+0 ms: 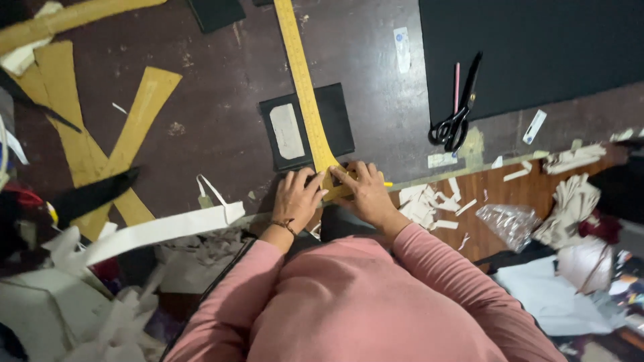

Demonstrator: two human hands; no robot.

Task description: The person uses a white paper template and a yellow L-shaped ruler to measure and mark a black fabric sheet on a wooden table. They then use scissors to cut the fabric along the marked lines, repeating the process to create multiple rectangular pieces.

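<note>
A long yellow ruler (303,80) lies across a small black rectangular piece (335,121) that carries a pale label-shaped patch (287,131). My left hand (297,196) presses flat on the near edge of the black piece, just left of the ruler's near end. My right hand (362,190) rests on the ruler's near end, fingers curled around a yellow pencil-like tool whose tip shows at its right. Both hands touch at the fingertips. Pink sleeves cover my arms.
Black scissors (459,114) and a pink pencil (457,87) lie on a large black sheet (537,47) at the right. Tan cardboard strips (127,141) lie at the left. A white strip (161,231), paper scraps (422,201) and a crumpled plastic bag (510,221) crowd the near edge.
</note>
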